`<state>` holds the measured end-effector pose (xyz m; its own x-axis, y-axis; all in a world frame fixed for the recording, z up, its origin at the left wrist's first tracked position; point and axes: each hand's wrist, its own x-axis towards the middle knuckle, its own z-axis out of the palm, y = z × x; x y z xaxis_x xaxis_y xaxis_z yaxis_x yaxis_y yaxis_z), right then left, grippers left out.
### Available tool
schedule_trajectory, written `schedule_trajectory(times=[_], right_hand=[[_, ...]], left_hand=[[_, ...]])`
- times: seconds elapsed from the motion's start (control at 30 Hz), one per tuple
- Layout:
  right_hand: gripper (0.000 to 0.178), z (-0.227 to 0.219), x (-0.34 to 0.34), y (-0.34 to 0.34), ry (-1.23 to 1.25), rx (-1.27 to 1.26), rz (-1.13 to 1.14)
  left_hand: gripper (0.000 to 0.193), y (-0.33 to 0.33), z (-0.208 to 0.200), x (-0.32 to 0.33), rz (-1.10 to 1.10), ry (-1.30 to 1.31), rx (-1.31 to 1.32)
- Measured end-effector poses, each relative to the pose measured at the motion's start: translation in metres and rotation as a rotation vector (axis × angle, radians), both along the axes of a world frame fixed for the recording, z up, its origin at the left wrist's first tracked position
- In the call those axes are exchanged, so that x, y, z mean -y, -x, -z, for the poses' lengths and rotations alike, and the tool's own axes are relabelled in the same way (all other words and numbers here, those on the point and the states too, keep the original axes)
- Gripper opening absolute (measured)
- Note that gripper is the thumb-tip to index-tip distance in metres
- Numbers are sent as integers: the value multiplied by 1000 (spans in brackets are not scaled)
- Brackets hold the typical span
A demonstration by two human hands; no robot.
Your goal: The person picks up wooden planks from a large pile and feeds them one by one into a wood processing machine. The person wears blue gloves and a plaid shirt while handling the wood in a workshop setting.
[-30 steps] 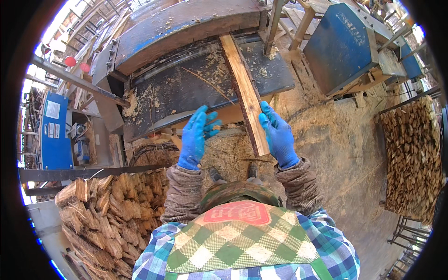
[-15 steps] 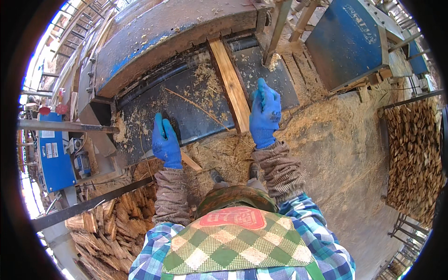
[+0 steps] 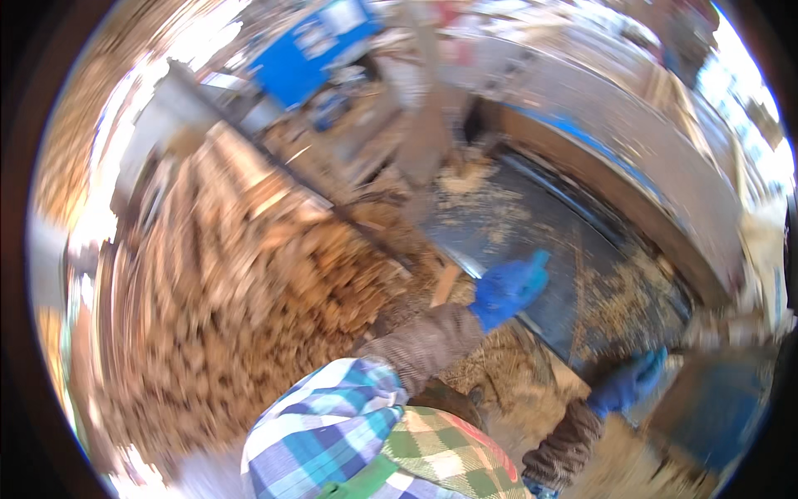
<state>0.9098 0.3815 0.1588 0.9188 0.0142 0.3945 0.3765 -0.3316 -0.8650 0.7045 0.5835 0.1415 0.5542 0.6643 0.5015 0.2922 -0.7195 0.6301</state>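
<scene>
My left hand (image 3: 509,293), in a blue glove, is over the near edge of the dark metal machine bed (image 3: 540,216). Its fingers look stretched out, with nothing seen in them. My right hand (image 3: 625,387), gloved in blue too, is at the bed's right end. Motion smears its fingers, so whether it holds anything is unclear. A pale piece of wood (image 3: 567,376) shows just left of the right hand, blurred. Wood shavings and a thin strip (image 3: 579,291) lie on the bed.
A large stack of split wood pieces (image 3: 249,308) fills the left, behind a dark bar (image 3: 291,170). The machine's long housing (image 3: 615,116) runs along the far side. A blue control box (image 3: 312,50) stands at the upper left, a blue panel (image 3: 715,407) at lower right.
My view has swung left, bringing the wood stack into the middle left and shifting the machine rightward. Both hands now appear further right in the picture, and everything is motion-blurred.
</scene>
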Motion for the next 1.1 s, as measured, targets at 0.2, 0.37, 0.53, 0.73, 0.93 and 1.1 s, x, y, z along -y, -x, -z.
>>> schedule_trajectory(times=[0.2, 0.37, 0.53, 0.73, 0.93, 1.1], right_hand=[[48, -8, 4, -7, 152, -12, -281], [46, -2, -1, 17, 300, 264, -469], [71, -43, -17, 231, 145, 462, -1187], [91, -140, -61, 463, 174, 920, -1646], [88, -233, -85, 706, 159, 1501, -1595], [94, -243, -103, 814, 290, 1758, -1415]], left_hand=[[53, 9, -9, 18, -138, 231, -44], [56, 103, -1, 130, -70, 622, -30], [67, 294, 115, 270, -53, 965, -541], [74, 470, 87, 366, -430, 1340, -169], [76, 572, 92, 420, -803, 1383, 628], [71, 636, 106, 430, -793, 1381, 996]])
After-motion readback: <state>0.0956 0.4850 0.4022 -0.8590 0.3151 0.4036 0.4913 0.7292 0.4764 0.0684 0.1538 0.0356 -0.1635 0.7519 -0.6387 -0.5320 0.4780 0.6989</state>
